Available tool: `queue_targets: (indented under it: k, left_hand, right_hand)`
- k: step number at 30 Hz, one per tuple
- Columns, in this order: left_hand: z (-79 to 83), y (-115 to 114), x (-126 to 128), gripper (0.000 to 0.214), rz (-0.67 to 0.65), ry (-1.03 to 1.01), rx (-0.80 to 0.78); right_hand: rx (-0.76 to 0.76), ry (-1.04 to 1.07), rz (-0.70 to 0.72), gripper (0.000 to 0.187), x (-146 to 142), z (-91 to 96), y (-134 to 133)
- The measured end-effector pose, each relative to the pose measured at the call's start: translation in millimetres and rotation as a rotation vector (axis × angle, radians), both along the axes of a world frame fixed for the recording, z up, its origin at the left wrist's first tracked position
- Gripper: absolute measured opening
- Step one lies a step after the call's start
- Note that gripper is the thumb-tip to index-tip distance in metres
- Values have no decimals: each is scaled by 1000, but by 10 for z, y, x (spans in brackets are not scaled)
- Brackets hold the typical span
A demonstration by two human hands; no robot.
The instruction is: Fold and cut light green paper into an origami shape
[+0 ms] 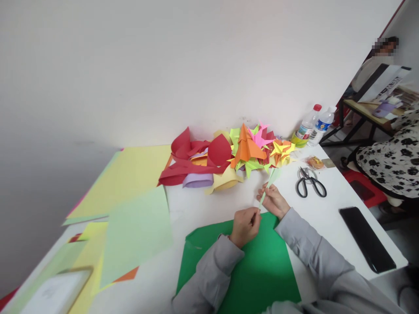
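Both my hands grip a narrow folded piece of pale green paper [272, 176], held tilted above the table. My left hand [246, 226] is closed at its lower end, fingertips pinched together. Higher up along the strip, my right hand [274, 199] pinches it between thumb and fingers. Under my hands and forearms lies a green sheet [209, 248] with a folded upper left corner. Just beyond my hands is a pile of folded paper shapes, among them an orange paper plane [246, 147], a yellow star shape [282, 150] and curled red paper [183, 172].
Black-handled scissors [310, 183] and a black phone [367, 240] lie on the right. Two bottles [319, 126] stand by the wall. Yellow sheets [134, 174], a pale green sheet [137, 235] and a white box-like object [55, 293] are on the left. Other people sit at the right.
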State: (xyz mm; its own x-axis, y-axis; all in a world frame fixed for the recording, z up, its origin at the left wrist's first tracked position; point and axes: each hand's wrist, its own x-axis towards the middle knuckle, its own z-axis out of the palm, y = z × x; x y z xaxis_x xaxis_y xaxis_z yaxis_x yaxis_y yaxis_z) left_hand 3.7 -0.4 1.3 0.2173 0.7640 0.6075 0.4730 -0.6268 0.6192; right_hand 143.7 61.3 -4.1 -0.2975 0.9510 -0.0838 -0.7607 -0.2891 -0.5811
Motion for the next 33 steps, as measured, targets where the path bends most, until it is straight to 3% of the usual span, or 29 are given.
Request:
queue_targets:
  k: [11, 20, 27, 33]
  left_hand:
    - [0, -3, -1, 22, 69, 32, -88]
    - [1, 7, -7, 30, 21, 33, -56]
    - [3, 24, -11, 28, 74, -34, -75]
    - [19, 39, -10, 26, 130, -64, 1]
  right_hand:
    - [12, -58, 18, 28, -6, 14, -8]
    - [12, -100, -17, 29, -8, -1, 2]
    - [58, -90, 35, 34, 8, 81, -15]
    - [106, -135, 62, 37, 2, 127, -72]
